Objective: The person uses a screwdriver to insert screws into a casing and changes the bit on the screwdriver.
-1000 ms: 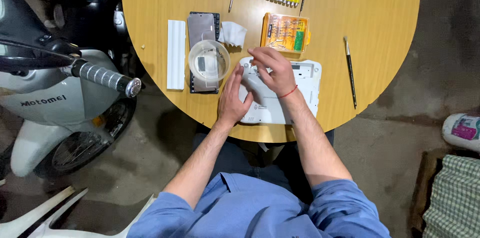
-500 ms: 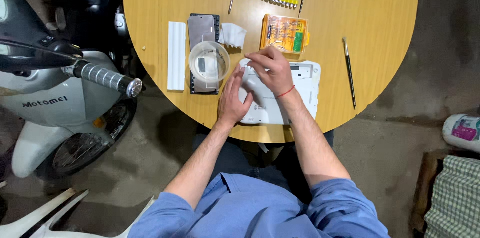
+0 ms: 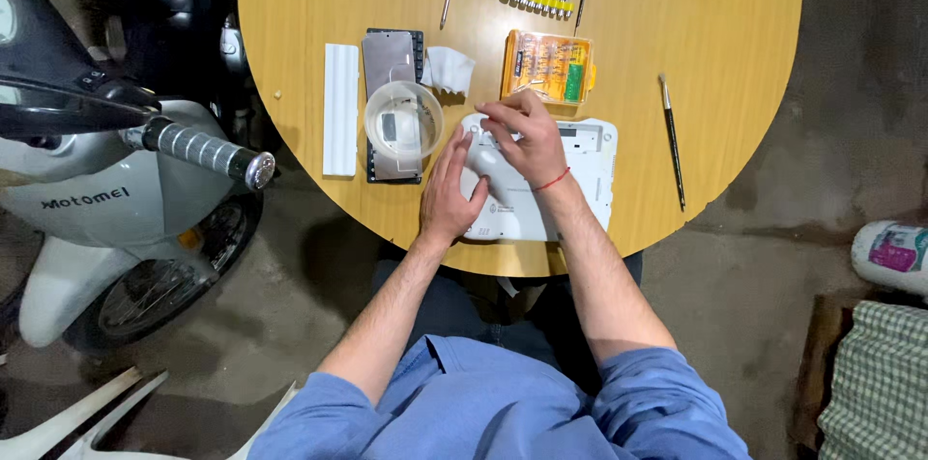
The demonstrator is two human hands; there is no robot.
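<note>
With the white device casing (image 3: 570,180) lying at the table's (image 3: 735,25) near edge, the left hand (image 3: 447,191) should press flat and open on its left end while the right hand (image 3: 527,136), fingers pinched over its top, works small parts steadily.

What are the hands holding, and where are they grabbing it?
Both rest on the white device. The left hand lies flat along its left edge, steadying it. The right hand is on top, fingertips pinched; whether they hold anything tiny cannot be told.
</note>
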